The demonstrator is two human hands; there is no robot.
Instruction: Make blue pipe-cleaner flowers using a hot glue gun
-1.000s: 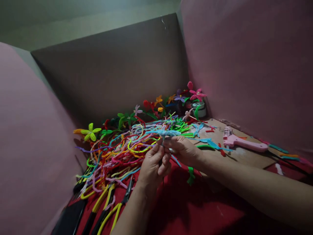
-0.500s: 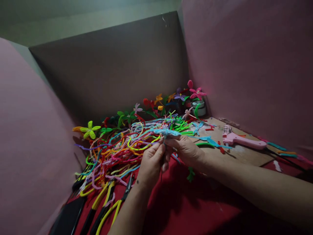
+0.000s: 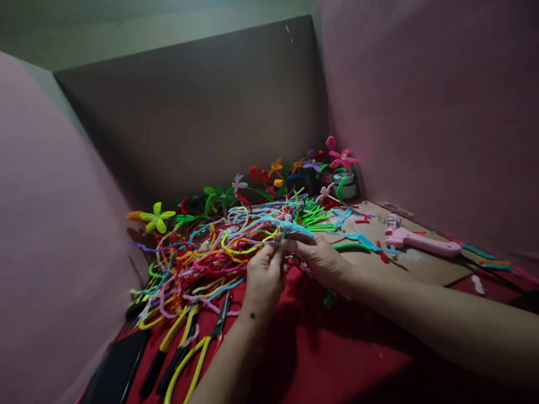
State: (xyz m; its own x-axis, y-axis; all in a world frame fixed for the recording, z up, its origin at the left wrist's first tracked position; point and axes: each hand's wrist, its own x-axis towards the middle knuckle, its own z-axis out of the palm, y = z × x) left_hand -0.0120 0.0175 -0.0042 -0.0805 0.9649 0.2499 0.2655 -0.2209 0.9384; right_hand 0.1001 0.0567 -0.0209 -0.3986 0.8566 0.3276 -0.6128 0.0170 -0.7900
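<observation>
My left hand (image 3: pixel 264 276) and my right hand (image 3: pixel 318 257) meet over a red cloth (image 3: pixel 328 359), both pinched on a light blue pipe-cleaner flower (image 3: pixel 290 226) held just above them. The left fingers grip its stem from below; the right fingers close on it beside the petals. Directly behind lies a tangled heap of coloured pipe cleaners (image 3: pixel 210 252).
Finished pipe-cleaner flowers (image 3: pixel 295 168) line the back wall. A pink glue gun (image 3: pixel 416 242) lies on a cardboard sheet (image 3: pixel 421 264) at right. Yellow-handled pliers and scissors (image 3: pixel 189 342) lie at lower left. Pink and brown boards wall in the space.
Both hands have lifted slightly and shifted right with the blue flower; the view has tilted a little. The grip is unchanged.
</observation>
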